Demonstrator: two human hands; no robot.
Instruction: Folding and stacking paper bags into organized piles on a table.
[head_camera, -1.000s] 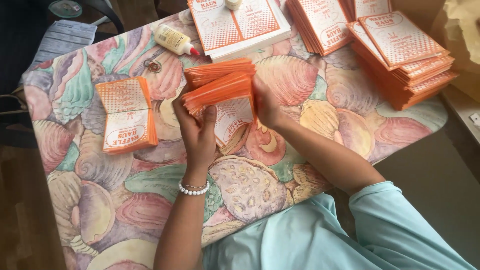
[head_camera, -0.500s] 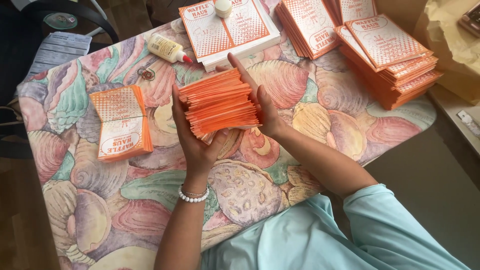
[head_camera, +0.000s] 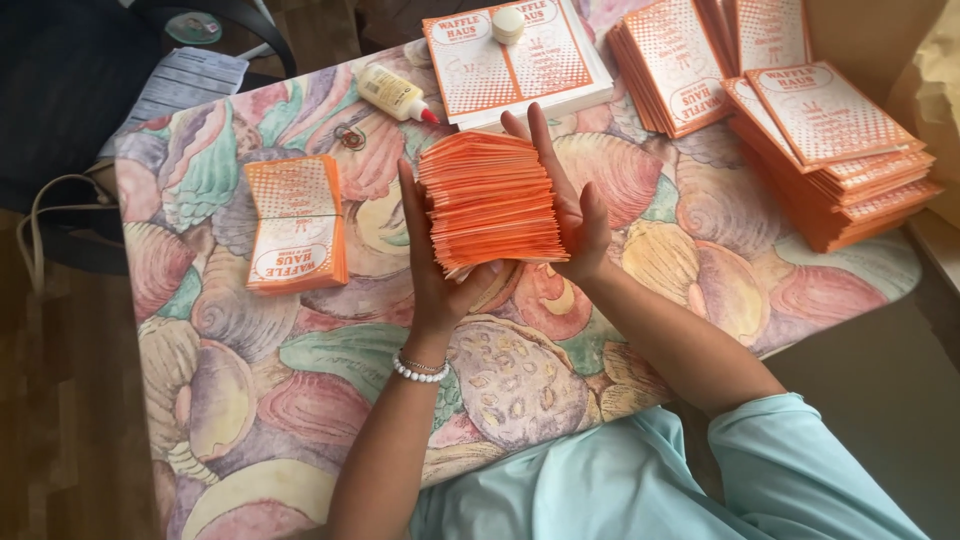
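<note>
Orange leaflet stack (head_camera: 492, 203), clasped between left hand (head_camera: 432, 262) and right hand (head_camera: 572, 205), above shell-patterned tabletop (head_camera: 250, 400), banded bundle (head_camera: 296, 224) left of stack, glue bottle (head_camera: 393, 92) beyond.

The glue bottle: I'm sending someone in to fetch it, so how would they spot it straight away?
On the shell-patterned table, look at the far edge, just left of the open white box of orange cards. The glue bottle lies on its side there, small and cream-coloured with a red tip: the only bottle among paper stacks.
</note>
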